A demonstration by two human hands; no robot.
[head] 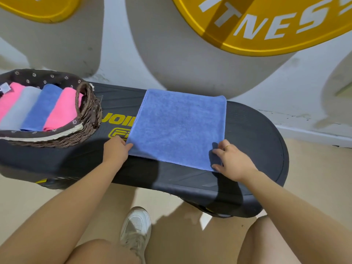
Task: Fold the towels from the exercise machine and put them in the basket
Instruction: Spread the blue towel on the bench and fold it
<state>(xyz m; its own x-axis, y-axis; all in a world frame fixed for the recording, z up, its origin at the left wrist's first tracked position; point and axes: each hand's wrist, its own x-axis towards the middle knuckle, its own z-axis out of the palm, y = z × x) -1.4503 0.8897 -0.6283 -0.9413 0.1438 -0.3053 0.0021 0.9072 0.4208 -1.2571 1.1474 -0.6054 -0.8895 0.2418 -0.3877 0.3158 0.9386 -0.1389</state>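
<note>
At the near edge of a square blue microfibre towel (178,128), the left hand (116,149) pinches the near-left corner with curled fingers while the right hand (232,162) grips the near-right corner, lifting a small fold of cloth between thumb and fingers. Spread flat, the towel lies on the black oval platform of the exercise machine (253,141), with a dark brown woven wicker basket (89,115) to its left holding four folded towels side by side: pink, grey, blue and pink.
</note>
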